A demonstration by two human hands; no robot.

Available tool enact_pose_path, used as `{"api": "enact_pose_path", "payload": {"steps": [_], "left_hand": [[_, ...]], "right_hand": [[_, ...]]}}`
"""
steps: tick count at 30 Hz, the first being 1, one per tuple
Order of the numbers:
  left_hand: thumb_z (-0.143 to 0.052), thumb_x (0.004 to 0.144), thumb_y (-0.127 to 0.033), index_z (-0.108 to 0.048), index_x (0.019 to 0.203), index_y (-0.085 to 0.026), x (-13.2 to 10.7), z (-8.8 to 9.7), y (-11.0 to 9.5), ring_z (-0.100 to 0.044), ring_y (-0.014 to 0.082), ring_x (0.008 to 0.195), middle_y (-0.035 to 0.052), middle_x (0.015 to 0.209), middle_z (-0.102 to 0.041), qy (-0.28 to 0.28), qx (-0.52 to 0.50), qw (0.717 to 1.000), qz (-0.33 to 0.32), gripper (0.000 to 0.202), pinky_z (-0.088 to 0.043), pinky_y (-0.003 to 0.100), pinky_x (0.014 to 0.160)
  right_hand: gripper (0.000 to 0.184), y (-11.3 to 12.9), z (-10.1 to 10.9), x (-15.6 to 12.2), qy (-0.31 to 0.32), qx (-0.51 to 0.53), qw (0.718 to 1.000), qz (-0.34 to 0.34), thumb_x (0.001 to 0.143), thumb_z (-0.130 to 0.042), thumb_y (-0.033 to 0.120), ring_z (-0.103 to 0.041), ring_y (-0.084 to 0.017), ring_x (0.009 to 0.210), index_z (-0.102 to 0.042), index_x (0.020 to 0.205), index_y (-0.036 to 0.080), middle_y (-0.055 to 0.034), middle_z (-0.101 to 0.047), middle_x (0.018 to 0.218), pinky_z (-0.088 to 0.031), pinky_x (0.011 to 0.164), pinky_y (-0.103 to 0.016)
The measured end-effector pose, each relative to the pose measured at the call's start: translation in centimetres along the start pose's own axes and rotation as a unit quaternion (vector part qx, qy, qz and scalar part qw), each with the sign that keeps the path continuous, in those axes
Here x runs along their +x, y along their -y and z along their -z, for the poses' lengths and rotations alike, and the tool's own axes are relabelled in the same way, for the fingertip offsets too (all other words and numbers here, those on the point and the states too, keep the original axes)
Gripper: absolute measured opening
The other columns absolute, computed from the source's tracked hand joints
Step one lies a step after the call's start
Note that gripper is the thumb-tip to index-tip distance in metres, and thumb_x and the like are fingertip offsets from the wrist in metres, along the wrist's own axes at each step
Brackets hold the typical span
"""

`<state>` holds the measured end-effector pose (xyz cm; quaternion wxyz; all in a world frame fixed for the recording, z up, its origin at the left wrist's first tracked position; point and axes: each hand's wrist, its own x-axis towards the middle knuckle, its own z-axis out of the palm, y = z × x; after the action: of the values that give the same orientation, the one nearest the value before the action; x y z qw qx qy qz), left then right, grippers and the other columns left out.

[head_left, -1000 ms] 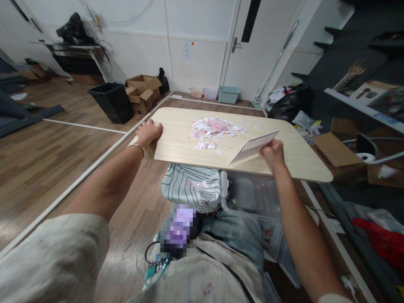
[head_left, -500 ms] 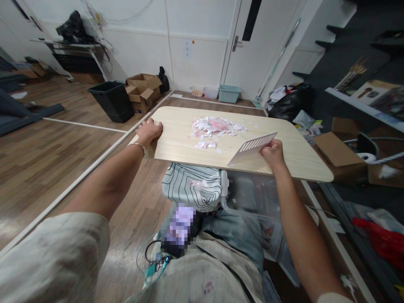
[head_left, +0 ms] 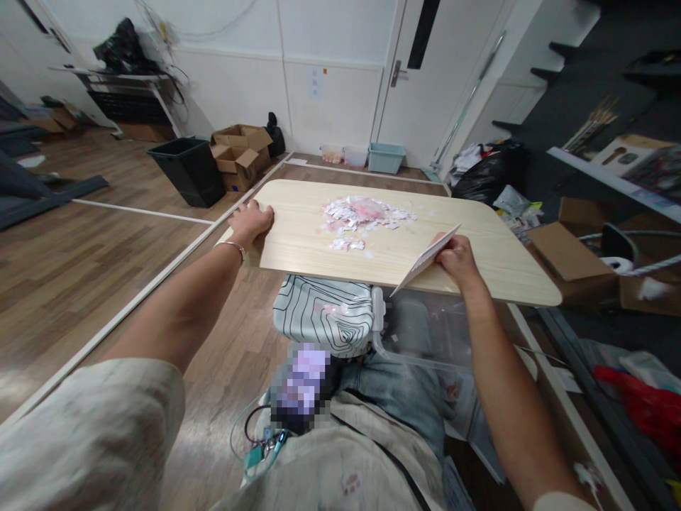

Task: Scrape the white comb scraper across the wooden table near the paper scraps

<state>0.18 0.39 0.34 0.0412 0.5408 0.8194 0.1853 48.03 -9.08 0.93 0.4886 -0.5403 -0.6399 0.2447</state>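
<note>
A pale wooden tabletop [head_left: 298, 227] lies in front of me. My left hand [head_left: 252, 218] is at its left edge, fingers curled over the top and gripping the edge; the thumb is hidden. In my right hand [head_left: 456, 257] is a thin white slotted sheet [head_left: 423, 264], held above the front right part of the board and turned almost edge-on. Its lower corner reaches the board's front edge. A pile of torn white and pink paper scraps [head_left: 362, 211] sits mid-board, with a smaller clump of scraps [head_left: 347, 244] nearer me.
Below the board's front edge are a patterned cloth-covered item [head_left: 324, 316] and a clear plastic bin [head_left: 425, 330]. A phone [head_left: 303, 383] hangs at my front. Beyond stand a black bin [head_left: 189, 170], cardboard boxes [head_left: 242, 152] and a teal tub [head_left: 386, 157]. An open carton [head_left: 572, 252] is at right.
My right hand has shifted slightly left and tilted the slotted sheet, so its slotted face barely shows and its lower corner sits closer to me. My left hand and the scraps stay put.
</note>
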Motion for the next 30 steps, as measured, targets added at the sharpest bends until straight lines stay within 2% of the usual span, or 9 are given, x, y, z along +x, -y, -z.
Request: {"api": "enact_pose_path", "payload": {"steps": [7, 13, 17, 20, 25, 30], "left_hand": [[-0.037, 0.096, -0.058, -0.052, 0.152, -0.010, 0.04, 0.09, -0.01, -0.052, 0.0499, 0.142, 0.0303, 0.156, -0.054, 0.007, 0.007, 1.000, 0.000, 0.075, -0.043, 0.063, 0.112], [-0.037, 0.096, -0.057, -0.051, 0.153, -0.011, -0.01, 0.07, -0.01, -0.052, 0.0490, 0.142, 0.0299, 0.157, -0.053, 0.005, 0.010, 1.000, 0.001, 0.074, -0.044, 0.062, 0.112], [-0.038, 0.096, -0.056, -0.053, 0.151, -0.011, -0.03, 0.12, -0.01, -0.053, 0.0490, 0.141, 0.0304, 0.155, -0.055, 0.005, 0.010, 1.000, -0.001, 0.073, -0.044, 0.062, 0.111], [-0.037, 0.096, -0.057, -0.053, 0.150, -0.011, -0.06, 0.15, -0.01, -0.053, 0.0490, 0.141, 0.0307, 0.154, -0.055, 0.007, 0.010, 1.000, -0.002, 0.073, -0.044, 0.062, 0.111], [-0.036, 0.096, -0.058, -0.052, 0.152, -0.011, -0.12, 0.08, 0.05, -0.052, 0.0492, 0.141, 0.0303, 0.155, -0.054, 0.006, 0.010, 1.000, -0.003, 0.075, -0.043, 0.061, 0.112], [-0.037, 0.096, -0.057, -0.052, 0.152, -0.011, -0.03, 0.04, 0.10, -0.052, 0.0490, 0.141, 0.0312, 0.155, -0.054, 0.008, 0.008, 1.000, -0.004, 0.074, -0.043, 0.062, 0.112]], "right_hand": [[0.016, 0.26, -0.05, -0.35, -0.008, 0.038, 0.999, -0.008, 0.047, -0.049, 0.019, -0.048, -0.016, 0.063, -0.061, 0.058, 0.019, 0.0000, -0.055, 0.057, -0.040, 0.060, -0.029], [0.017, -0.18, -0.43, 0.08, -0.087, 0.082, 0.992, -0.039, 0.044, -0.050, 0.018, -0.050, -0.015, 0.066, -0.060, 0.057, 0.019, 0.0009, -0.057, 0.061, -0.043, 0.061, -0.026], [0.013, -0.56, -0.54, 0.24, -0.130, 0.086, 0.986, -0.064, 0.045, -0.052, 0.016, -0.045, -0.012, 0.060, -0.058, 0.056, 0.019, 0.0022, -0.055, 0.058, -0.035, 0.053, -0.023], [0.013, -0.46, -0.63, 0.15, -0.135, 0.099, 0.983, -0.072, 0.044, -0.053, 0.015, -0.042, -0.010, 0.056, -0.058, 0.056, 0.018, 0.0025, -0.054, 0.057, -0.031, 0.050, -0.022], [0.012, 0.02, -0.76, -0.02, -0.136, 0.094, 0.984, -0.069, 0.043, -0.053, 0.016, -0.044, -0.011, 0.056, -0.061, 0.053, 0.017, 0.0012, -0.058, 0.058, -0.032, 0.050, -0.022], [0.010, -0.09, -0.62, -0.13, -0.138, 0.075, 0.985, -0.076, 0.046, -0.057, 0.018, -0.041, -0.010, 0.055, -0.062, 0.056, 0.017, 0.0015, -0.056, 0.057, -0.031, 0.050, -0.023]]}}
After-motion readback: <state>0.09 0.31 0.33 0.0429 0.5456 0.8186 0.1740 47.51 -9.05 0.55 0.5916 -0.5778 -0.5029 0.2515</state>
